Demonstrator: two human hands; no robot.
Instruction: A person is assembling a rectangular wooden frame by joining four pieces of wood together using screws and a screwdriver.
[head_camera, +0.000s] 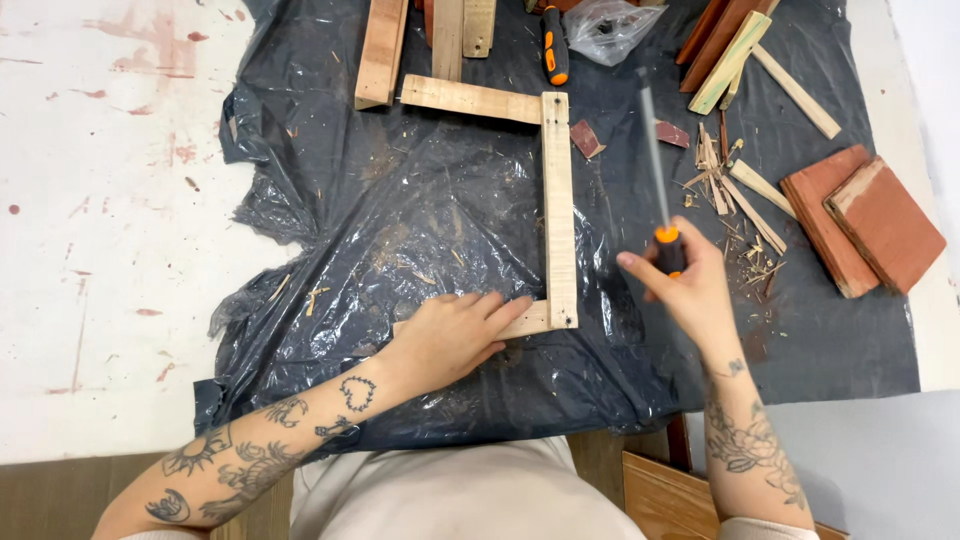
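The pale wooden slat frame (558, 210), three sides joined, lies on black plastic sheeting (400, 200) over the desk (100, 200). This looks like the fastening step at the frame's near corner, where screw heads show. The left hand (450, 335) lies flat on the near slat, fingers spread, pinning it. Just right of the frame, the right hand (685, 285) has its fingers wrapped round an orange-and-black-handled screwdriver (660, 180), shaft pointing away. Seating it would call for tipping the tip down onto that corner.
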